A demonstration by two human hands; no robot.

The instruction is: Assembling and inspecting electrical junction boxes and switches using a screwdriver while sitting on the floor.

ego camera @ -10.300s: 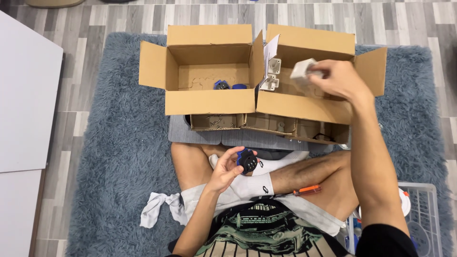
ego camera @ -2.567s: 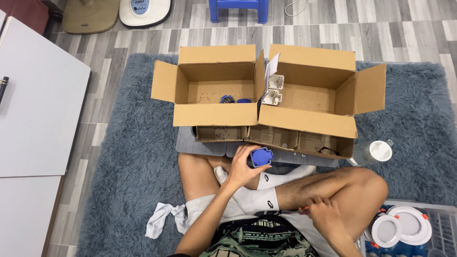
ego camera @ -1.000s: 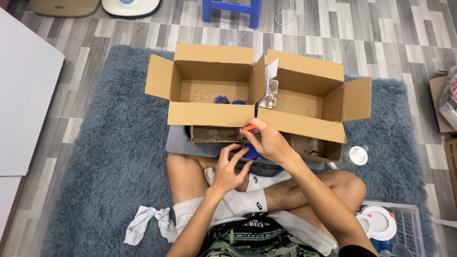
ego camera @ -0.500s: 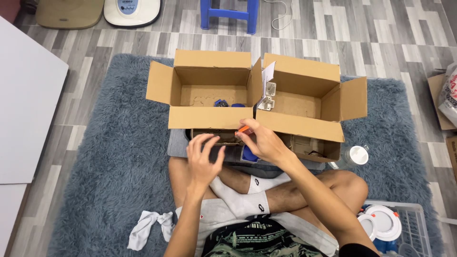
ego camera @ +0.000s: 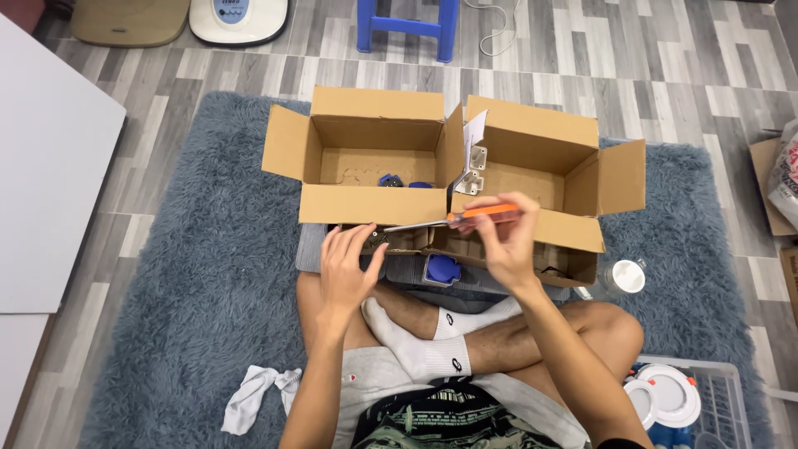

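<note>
Right hand [ego camera: 509, 241] is pinching an orange-handled screwdriver [ego camera: 453, 219], tip pointing left toward the left hand [ego camera: 347, 268], which is hovering open-fingered by the front cardboard box [ego camera: 465, 248]. Blue plug [ego camera: 441, 269] is sitting on the grey mat between them, two open cartons [ego camera: 366, 204] behind.

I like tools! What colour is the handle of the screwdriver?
Orange. The screwdriver is in the right hand, seen in the head view.

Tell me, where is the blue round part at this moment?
In the head view, the blue round part lies on the grey pad in front of the cardboard boxes, between the left hand and the right hand, just beyond the crossed legs.
</note>
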